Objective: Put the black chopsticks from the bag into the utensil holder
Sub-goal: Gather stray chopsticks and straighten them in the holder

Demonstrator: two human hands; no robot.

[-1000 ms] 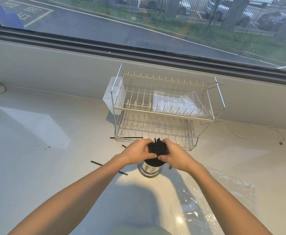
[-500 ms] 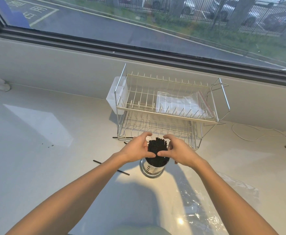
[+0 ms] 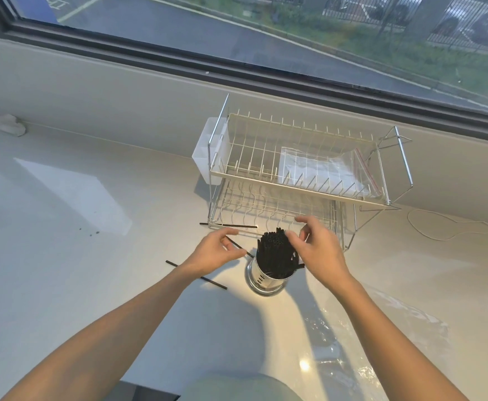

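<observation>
The utensil holder [image 3: 266, 277] stands on the counter [image 3: 63, 256], packed with black chopsticks [image 3: 276, 256]. My right hand [image 3: 319, 250] is open, fingertips touching the bundle's top. My left hand [image 3: 216, 253] is open, just left of the holder, gripping nothing. 3 stray chopsticks [image 3: 196, 275] lie left of and behind the holder; the empty bag [image 3: 376, 328] lies to its right. Risk, in my judgement: the bundle leans, so a nudge could tip the holder or spill sticks.
</observation>
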